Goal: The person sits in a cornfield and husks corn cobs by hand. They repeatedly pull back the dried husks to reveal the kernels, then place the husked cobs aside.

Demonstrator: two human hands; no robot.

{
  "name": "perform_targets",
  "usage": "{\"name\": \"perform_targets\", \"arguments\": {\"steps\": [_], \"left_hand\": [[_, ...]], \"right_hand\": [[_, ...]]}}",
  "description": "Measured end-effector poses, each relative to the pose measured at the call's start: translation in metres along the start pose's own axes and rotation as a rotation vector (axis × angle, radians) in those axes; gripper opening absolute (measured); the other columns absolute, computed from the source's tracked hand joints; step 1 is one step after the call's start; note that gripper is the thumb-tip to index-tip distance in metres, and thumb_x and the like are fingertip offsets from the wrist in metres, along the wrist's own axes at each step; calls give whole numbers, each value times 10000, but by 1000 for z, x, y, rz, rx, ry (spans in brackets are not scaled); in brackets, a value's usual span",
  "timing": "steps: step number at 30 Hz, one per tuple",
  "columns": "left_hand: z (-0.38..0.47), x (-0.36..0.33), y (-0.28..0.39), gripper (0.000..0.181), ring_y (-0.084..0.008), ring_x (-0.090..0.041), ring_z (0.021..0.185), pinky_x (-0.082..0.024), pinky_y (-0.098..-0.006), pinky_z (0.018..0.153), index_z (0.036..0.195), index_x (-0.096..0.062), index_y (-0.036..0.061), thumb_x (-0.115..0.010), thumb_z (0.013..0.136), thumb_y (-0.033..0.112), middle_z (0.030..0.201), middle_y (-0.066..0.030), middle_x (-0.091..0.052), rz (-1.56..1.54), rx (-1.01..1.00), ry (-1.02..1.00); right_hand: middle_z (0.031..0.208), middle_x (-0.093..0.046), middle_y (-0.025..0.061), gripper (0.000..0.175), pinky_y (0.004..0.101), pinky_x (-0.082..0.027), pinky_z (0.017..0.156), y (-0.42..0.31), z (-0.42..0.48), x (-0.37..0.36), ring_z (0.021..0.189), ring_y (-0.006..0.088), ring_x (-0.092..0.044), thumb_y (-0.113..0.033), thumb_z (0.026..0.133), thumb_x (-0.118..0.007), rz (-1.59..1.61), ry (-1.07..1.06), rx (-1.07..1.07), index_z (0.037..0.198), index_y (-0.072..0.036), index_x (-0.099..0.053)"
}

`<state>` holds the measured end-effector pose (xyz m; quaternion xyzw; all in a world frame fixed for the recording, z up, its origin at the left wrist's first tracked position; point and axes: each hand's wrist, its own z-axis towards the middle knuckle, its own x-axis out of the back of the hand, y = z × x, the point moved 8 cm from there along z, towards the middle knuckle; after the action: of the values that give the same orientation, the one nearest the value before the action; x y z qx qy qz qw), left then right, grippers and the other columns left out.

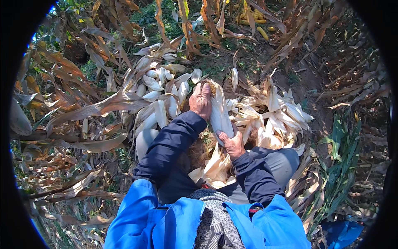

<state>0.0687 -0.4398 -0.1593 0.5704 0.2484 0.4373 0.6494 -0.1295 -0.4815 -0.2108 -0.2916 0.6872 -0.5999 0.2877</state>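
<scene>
Between my two hands is an ear of corn [220, 107] in its pale dry husk. The husk is parted at its far end, where yellow kernels show. My left hand [201, 100] grips that far end, its thumb beside the bared kernels. Lower down, my right hand [231, 141] closes around the near end, with its thumb across the husk. A heap of unhusked corn ears [155, 84] lies beyond and left of my left hand. Right of the held ear are loose, empty-looking husks [273, 118]. More peeled husks [216, 171] lie between my legs.
Husked yellow ears [253, 17] are piled at the far side, with a single yellow cob [262, 33] near them. Dry corn stalks and leaves [99, 107] reach in from the left. Green leaves [339, 165] lie at right, near a blue cloth or bag [343, 232].
</scene>
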Motion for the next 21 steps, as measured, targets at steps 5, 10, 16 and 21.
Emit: {"name": "perform_targets", "arguments": {"steps": [5,10,16,21], "left_hand": [[11,-12,-8,381,-203,-638,903,-493,-333,841,1155,-653,15,-466,1072,336,1005,-127,-701,-208,-49,18],[18,-28,-23,352,-113,-576,800,-489,-306,739,1066,-660,-23,-483,1065,281,883,-58,-689,-101,16,-151],[-7,-50,-51,360,-440,-675,873,-527,-476,773,990,-687,-3,-514,996,312,874,-262,-691,315,211,-516],[-32,-66,-54,303,-361,-714,880,-542,-408,791,1105,-694,49,-502,1009,262,956,-210,-724,518,84,-659]], "right_hand": [[1015,-687,74,636,255,-525,707,9,-4,5,842,125,-635,-363,816,-847,243,35,-219,1265,13,-599],[1062,-687,68,595,241,-527,668,-2,6,14,847,120,-639,-283,820,-852,324,140,-62,1278,9,-611],[1121,-687,88,573,276,-527,825,-9,7,31,942,146,-643,-234,825,-852,282,171,-76,1278,27,-614],[1049,-676,78,644,229,-475,473,-7,4,33,700,117,-620,-262,842,-831,341,203,-202,1360,-24,-532]]}}
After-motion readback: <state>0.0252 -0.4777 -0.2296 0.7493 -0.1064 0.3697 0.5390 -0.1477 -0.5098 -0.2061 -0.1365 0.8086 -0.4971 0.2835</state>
